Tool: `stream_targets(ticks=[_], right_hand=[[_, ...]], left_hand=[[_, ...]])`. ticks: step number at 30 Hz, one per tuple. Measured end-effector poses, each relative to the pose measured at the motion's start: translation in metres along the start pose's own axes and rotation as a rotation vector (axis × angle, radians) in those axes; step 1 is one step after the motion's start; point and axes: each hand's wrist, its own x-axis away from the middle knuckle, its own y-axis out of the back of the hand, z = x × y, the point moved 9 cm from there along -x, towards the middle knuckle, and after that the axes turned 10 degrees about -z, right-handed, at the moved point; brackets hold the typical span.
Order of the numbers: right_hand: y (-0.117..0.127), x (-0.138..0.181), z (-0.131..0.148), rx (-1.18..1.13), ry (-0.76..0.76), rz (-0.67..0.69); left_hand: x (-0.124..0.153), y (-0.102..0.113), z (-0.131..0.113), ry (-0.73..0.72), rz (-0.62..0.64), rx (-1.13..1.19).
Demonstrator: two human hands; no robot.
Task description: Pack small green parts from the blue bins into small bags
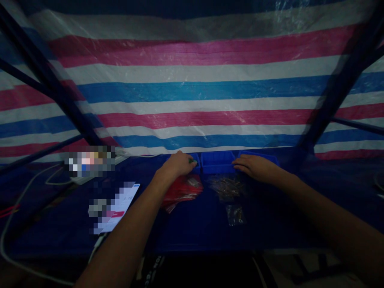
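Note:
My left hand (179,163) is at the left blue bin (196,157), its fingers curled together around a small green thing (191,161) whose kind I cannot make out. My right hand (251,166) lies over the front of the right blue bin (271,158), fingers stretched toward the middle blue bin (217,166); nothing shows in it. Below my left hand is a pile of red plastic bags (183,190). Right of it, a heap of small clear bags with thin metallic pieces (228,187) lies before the middle bin. Nearer to me is a single clear bag (235,215) with small pieces inside.
A lit phone (121,208), partly blurred out, lies left of my left forearm on the blue table (192,236). A white cable (6,228) and a power strip (87,174) are at the left. Blue metal posts (333,96) and a striped plastic sheet (192,72) stand behind.

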Motion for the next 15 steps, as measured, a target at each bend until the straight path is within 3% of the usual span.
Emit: stream_targets(ticks=[4, 9, 15], right_hand=[[0.001, 0.000, 0.001, -0.012, -0.002, -0.003], [0.003, 0.000, 0.003, -0.011, -0.007, -0.006], [0.001, 0.000, 0.002, -0.007, 0.008, -0.009]], left_hand=[[-0.010, -0.003, 0.006, 0.018, 0.159, -0.031], [-0.016, -0.002, 0.005, -0.058, 0.297, 0.030], [-0.017, -0.002, 0.009, -0.076, 0.276, 0.119]])
